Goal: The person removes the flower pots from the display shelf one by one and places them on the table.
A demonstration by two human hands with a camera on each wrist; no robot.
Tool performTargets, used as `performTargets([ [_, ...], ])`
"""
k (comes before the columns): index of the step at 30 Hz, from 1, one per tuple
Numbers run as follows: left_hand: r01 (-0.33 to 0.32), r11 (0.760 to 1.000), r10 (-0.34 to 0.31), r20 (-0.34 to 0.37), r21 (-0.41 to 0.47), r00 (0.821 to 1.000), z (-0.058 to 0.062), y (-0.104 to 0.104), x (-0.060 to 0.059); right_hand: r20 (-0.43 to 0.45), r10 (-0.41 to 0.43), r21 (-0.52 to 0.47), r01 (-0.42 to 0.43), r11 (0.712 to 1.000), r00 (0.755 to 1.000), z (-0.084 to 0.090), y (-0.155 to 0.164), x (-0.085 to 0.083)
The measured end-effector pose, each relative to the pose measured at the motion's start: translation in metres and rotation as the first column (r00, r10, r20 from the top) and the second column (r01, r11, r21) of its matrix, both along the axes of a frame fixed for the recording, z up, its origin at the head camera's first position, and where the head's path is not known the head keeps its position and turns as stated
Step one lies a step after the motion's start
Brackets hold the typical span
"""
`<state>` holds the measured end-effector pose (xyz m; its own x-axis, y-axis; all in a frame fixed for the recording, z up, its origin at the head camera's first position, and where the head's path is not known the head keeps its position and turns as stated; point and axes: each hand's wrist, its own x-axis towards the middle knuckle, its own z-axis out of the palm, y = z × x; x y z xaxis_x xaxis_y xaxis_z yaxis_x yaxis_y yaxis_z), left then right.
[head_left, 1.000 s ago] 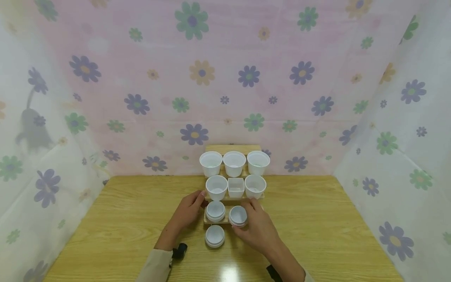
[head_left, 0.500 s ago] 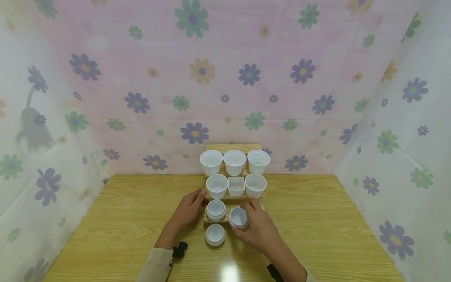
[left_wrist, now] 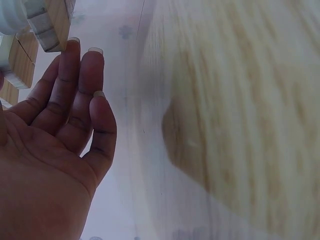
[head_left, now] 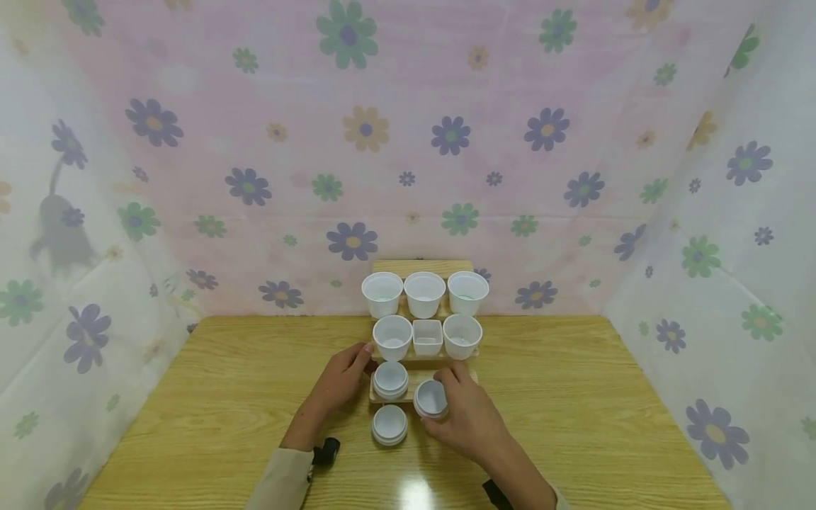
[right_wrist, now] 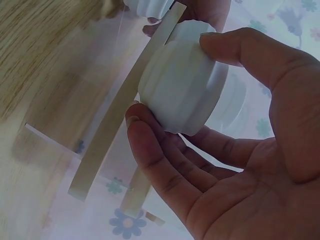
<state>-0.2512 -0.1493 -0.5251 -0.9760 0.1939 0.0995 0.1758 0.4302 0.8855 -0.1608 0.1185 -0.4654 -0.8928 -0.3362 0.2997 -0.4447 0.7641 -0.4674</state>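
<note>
A ribbed white pot [head_left: 430,399] is tilted at the front edge of the lowest step of a wooden stand [head_left: 422,268]; whether it touches the wood, I cannot tell. The right hand [head_left: 468,418] pinches it between thumb and fingers. A similar pot [head_left: 390,381] sits at that step's left, and another [head_left: 389,426] stands on the counter [head_left: 255,397] in front. The left hand [head_left: 341,379] is at the stand's left end, its fingers gently bent and slightly apart. The middle step carries a square cup [head_left: 427,338] between two round cups [head_left: 392,338]; three larger cups [head_left: 424,295] line the step above. Flowered cloth [head_left: 408,127] hangs behind.
</note>
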Motion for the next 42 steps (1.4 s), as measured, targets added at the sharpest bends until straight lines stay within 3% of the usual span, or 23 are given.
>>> performTargets([
  [36,0.001,1.0,-0.001,0.022,-0.001,1.0,0.0022,0.0005,0.002,0.102,0.038,0.044,-0.043,0.998,0.994,0.001,-0.0031,0.0044],
  [42,0.007,1.0,-0.007,0.022,0.005,1.0,0.0016,0.0002,0.0017,0.084,0.048,0.041,-0.052,0.998,0.995,-0.0003,-0.003,0.0048],
])
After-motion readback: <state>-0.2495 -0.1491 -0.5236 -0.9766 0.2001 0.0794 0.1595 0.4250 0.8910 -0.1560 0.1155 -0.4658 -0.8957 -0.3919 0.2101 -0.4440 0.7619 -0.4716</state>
